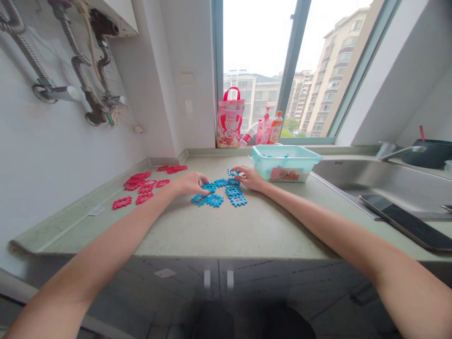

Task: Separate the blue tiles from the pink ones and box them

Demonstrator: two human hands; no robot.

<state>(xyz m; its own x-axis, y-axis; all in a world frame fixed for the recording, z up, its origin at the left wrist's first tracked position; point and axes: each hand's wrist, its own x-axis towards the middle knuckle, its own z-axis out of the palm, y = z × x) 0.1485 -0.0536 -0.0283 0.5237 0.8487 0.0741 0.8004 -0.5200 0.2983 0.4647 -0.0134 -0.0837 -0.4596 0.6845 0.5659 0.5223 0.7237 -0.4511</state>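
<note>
My left hand is curled at the left of the blue group, its fingertips closed on the edge of a blue square interlocking tile. My right hand pinches another blue tile, tilted up off the counter and partly hidden by the fingers. Between and below the hands lie several more notched blue tiles with window-like openings, some touching or overlapping. Left of my left hand, several red tiles of the same kind are spread out, some in a small heap.
A mint-green plastic tub with blue pieces inside stands right of my right hand. A steel sink and a dark phone are farther right. On the windowsill are a pink bag and bottles. The pale counter ends in front.
</note>
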